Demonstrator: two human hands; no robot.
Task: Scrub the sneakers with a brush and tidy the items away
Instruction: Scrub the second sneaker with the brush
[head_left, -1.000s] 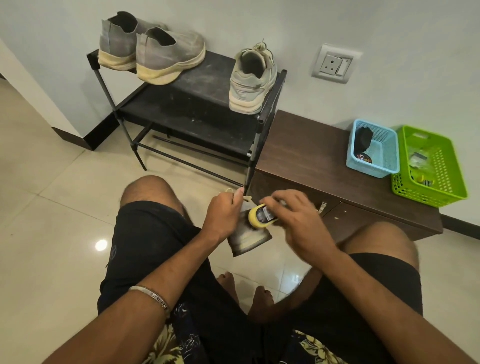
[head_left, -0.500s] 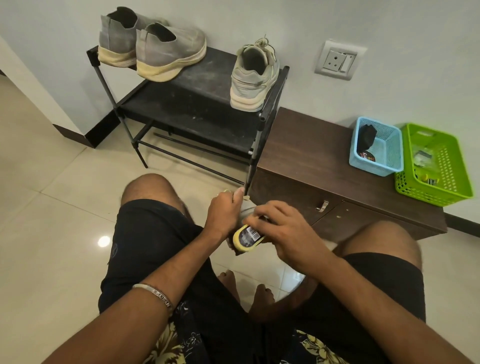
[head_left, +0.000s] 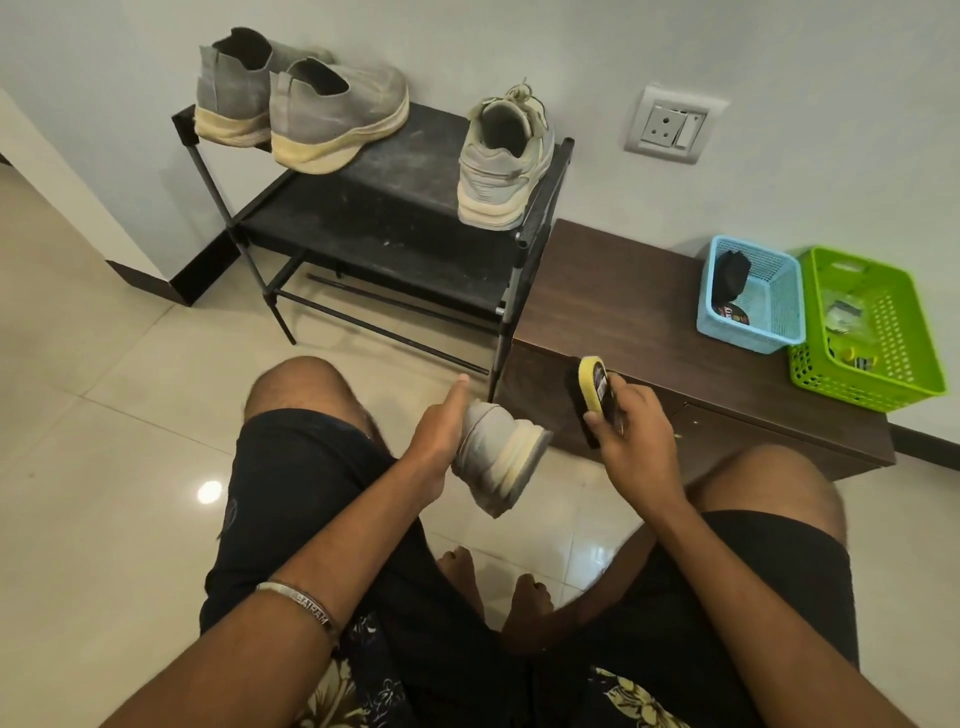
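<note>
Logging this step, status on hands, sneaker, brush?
Left hand holds the sneaker over the floor. Right hand grips the brush, apart from the sneaker. Nothing between them.

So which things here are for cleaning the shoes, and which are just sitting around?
For the job:
- sneaker in the left hand
- brush in the right hand
- matching sneaker and grey shoes on the rack
- blue basket, green basket

Lying about:
- wall socket
- wooden cabinet

Sneaker (head_left: 496, 460) in left hand (head_left: 434, 434), brush (head_left: 597, 392) in right hand (head_left: 634, 434), apart.
</note>
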